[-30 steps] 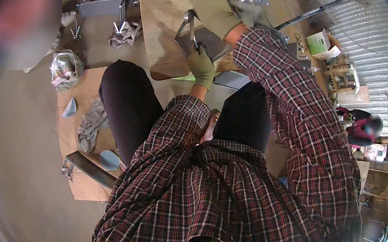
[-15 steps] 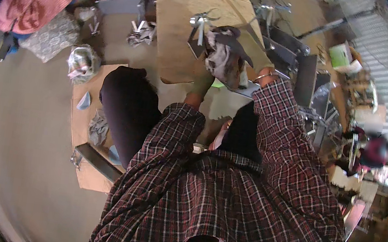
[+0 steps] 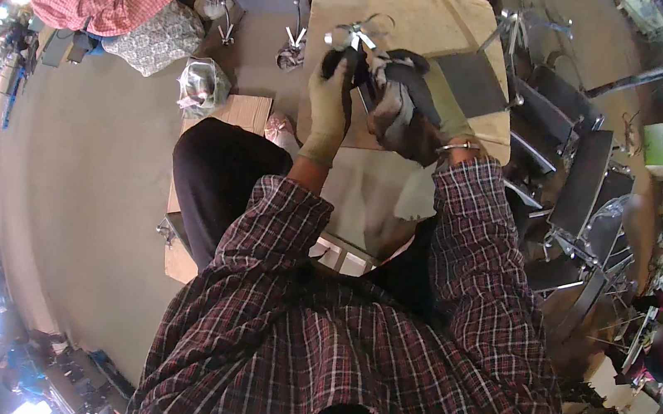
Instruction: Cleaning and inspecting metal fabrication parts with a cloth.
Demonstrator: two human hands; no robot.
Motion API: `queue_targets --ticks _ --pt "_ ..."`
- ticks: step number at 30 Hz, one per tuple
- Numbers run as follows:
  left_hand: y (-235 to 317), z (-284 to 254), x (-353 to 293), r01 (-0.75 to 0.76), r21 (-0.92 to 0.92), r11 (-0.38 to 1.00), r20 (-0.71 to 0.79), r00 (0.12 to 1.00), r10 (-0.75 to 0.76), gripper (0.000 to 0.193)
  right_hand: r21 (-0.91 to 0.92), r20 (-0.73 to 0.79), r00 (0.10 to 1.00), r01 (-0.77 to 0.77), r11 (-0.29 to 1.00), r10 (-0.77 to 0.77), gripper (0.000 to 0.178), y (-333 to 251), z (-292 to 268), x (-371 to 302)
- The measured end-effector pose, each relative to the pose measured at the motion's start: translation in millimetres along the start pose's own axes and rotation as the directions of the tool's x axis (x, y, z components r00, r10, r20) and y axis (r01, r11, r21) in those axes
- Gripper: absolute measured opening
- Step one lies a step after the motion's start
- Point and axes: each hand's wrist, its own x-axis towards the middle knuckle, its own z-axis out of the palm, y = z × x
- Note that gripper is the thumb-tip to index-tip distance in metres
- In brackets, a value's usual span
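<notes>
My left hand (image 3: 331, 105), in a yellow-green glove with a dark coated palm, is closed on a dark flat plate with a shiny metal fitting (image 3: 352, 39) at its far end. Most of the plate is behind the hand. A crumpled grey and brown cloth (image 3: 393, 121) is bunched against the plate's right side. My right hand (image 3: 443, 106), in a matching glove, closes over that cloth; its fingertips are partly hidden. Both hands are above a worn wooden board (image 3: 400, 7). To their right, a dark flat panel (image 3: 475, 83) lies on the board.
Dark panels with metal fittings (image 3: 582, 177) are piled at the right. A clear plastic bag (image 3: 203, 85) and a cardboard sheet (image 3: 245, 112) are on the floor at left. A person in a pink checked garment (image 3: 128, 0) sits at the far left.
My left hand has come up over the board and taken hold of the dark plate. The right hand has moved onto the cloth. The whole view has shifted, with more of the left side showing.
</notes>
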Motion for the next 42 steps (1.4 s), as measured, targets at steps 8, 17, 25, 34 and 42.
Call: queue_targets --ticks 8,17,25,34,42 --pt "-15 5 -1 -0.091 0.171 0.981 -0.117 0.987 0.112 0.025 -0.02 0.029 0.989 0.145 0.989 -0.145 0.033 16 2 17" --pt "-76 -1 -71 -0.107 0.584 0.805 0.031 0.993 0.11 0.037 -0.004 0.057 0.998 0.011 1.0 -0.011 0.028 63 -44 7" --pt "-47 -46 -29 -0.175 0.769 0.614 -0.017 0.956 0.294 0.028 -0.882 0.237 0.853 0.389 0.266 -0.465 0.025 132 8 1" --pt "-66 -73 8 -0.037 0.887 0.46 -0.134 0.933 0.334 0.03 -0.974 -0.005 0.78 0.139 0.181 -0.626 0.04 127 82 42" --pt "-63 -48 -8 0.032 0.675 0.737 -0.179 0.977 0.12 0.032 -0.961 -0.062 0.949 0.027 0.276 -0.31 0.034 127 13 65"
